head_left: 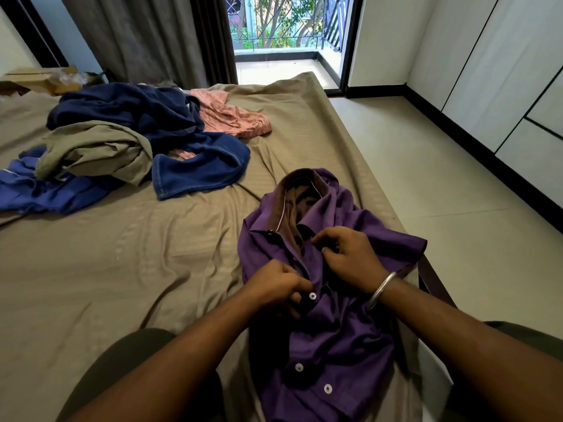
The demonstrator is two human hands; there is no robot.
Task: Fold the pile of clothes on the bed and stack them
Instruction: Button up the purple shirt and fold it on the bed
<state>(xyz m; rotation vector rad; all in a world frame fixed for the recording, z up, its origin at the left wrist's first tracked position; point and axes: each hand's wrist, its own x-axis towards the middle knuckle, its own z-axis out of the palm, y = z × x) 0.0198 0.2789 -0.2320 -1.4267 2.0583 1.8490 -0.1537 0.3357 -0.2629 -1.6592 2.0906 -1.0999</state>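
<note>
The purple shirt [332, 300] lies front-up at the near right part of the bed [128, 269], close to the bed's right edge, its collar pointing away from the person and its hem running back toward the lap — so its long axis goes straight out from the body, and the button placket runs down that same line between the two hands. The left hand [278, 284] pinches the left edge of the placket just beside a white button [312, 296], fingers curled round the cloth; the right hand [347, 254], with a metal bangle [382, 289] at the wrist, grips the opposite edge a little farther up, nearer the collar. Both hands thus hold the shirt, on either side of its centre line, and neither has to reach. The step in hand looks like closing or straightening the front before any fold is made; the folds would then probably come in from the sleeves toward that line. Farther up the bed, well apart to the left, the unfolded pile waits: a navy garment [131, 111], blue jeans [201, 169], an olive piece [97, 150], a lighter blue one [45, 190] and a pink one [231, 117] — no folded stack is to be seen yet.
</note>
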